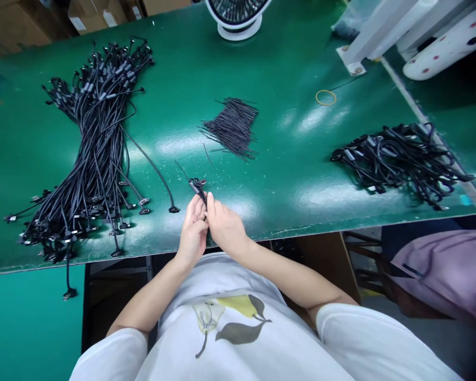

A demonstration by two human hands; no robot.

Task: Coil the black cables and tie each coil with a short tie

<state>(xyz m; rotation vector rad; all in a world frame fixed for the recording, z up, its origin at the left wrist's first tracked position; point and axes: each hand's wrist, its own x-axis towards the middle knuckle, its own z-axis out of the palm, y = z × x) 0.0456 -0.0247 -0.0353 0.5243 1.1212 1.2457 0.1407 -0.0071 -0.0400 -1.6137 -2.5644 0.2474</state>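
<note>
At the near edge of the glossy green worktop [285, 198], the left hand [193, 230] and right hand [226, 225] pinch a slim black plug-ended cable [198, 185], probably to keep it bunched; thin black ties [233, 127] lie just beyond, seemingly for easy reach.

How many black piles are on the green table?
3: long cables on the left, thin strips in the middle, and looped cables on the right.
</note>
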